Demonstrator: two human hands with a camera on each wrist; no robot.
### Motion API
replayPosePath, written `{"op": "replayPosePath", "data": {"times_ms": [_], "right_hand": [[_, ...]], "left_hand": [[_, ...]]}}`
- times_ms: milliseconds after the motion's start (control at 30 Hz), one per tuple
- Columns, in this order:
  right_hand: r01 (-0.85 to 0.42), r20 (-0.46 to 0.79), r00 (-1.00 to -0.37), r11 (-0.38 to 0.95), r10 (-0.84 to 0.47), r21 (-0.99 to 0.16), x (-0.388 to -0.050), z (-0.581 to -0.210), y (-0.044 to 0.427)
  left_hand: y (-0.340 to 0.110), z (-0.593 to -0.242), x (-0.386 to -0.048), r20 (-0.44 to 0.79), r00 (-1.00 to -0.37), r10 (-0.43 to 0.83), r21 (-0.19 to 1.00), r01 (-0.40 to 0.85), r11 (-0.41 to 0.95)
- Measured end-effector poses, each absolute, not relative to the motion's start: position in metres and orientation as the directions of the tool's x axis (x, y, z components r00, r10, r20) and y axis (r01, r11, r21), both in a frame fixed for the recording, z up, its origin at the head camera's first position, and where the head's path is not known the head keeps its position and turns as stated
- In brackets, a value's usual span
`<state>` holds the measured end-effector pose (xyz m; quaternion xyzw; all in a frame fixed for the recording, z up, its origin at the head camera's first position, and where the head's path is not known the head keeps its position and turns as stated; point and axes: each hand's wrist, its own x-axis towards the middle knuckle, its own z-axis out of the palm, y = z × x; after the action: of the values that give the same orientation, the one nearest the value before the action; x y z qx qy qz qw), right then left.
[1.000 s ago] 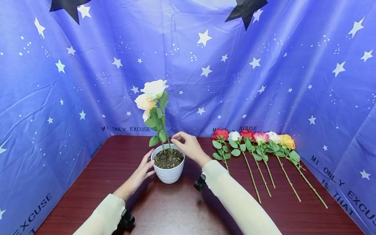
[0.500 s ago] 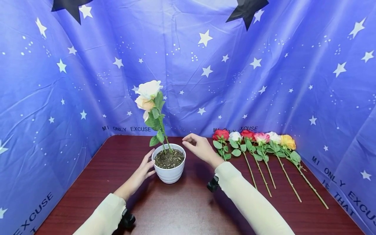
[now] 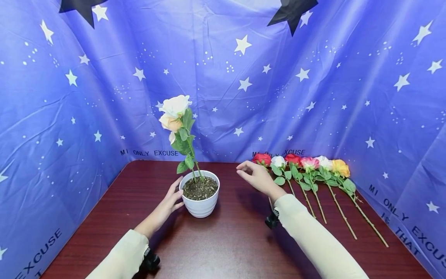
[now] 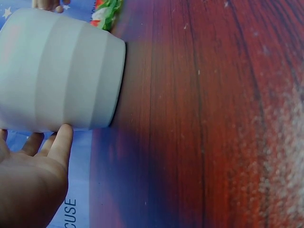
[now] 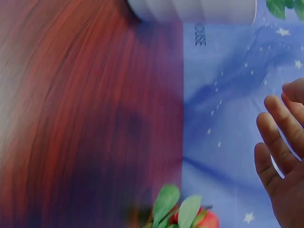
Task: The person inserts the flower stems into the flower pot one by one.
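Observation:
A white ribbed flowerpot [image 3: 201, 207] filled with dark soil [image 3: 200, 188] stands on the table. Two artificial roses rise from the soil and lean left: a white rose [image 3: 175, 105] and, just below it, a peach rose [image 3: 170, 122]. My left hand [image 3: 166, 205] rests against the pot's left side with extended fingers, as the left wrist view [image 4: 35, 175] also shows. Over the table, between the pot and the leftmost red rose [image 3: 262, 159], my right hand [image 3: 259, 178] hovers with nothing in it. Its fingers are loosely bent in the right wrist view.
On the right of the dark red wooden table [image 3: 195, 248] lies a row of roses, heads toward the back: another red rose [image 3: 293, 159], a pink rose [image 3: 309, 163], a yellow rose [image 3: 340, 168] and white ones [image 3: 278, 161]. A blue star-patterned cloth [image 3: 223, 77] hangs around the table.
My right hand has moved right, from beside the rose stems at the pot's rim toward the row of roses. The white rose has tilted further left. My left hand stays at the pot.

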<state>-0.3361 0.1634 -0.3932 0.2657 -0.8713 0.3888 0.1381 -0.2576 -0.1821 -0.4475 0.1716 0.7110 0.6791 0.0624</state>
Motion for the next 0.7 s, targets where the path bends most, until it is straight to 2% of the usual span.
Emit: {"op": "replayPosePath", "data": {"times_ms": [267, 500, 700], "right_hand": [[-0.507, 0.39, -0.861, 0.619, -0.328, -0.599, -0.336, -0.41, 0.204], [-0.401, 0.336, -0.912, 0.694, -0.237, -0.599, -0.338, -0.429, 0.235], [-0.307, 0.245, -0.951, 0.698, -0.191, -0.647, -0.34, -0.439, 0.249]], "left_hand": [[-0.182, -0.446, -0.256, 0.141, -0.934, 0.328, 0.987, 0.157, 0.021], [-0.182, -0.445, -0.256, 0.131, -0.936, 0.328, 0.989, 0.148, 0.026], [-0.181, -0.443, -0.255, 0.121, -0.939, 0.321, 0.99, 0.136, 0.023]]}}
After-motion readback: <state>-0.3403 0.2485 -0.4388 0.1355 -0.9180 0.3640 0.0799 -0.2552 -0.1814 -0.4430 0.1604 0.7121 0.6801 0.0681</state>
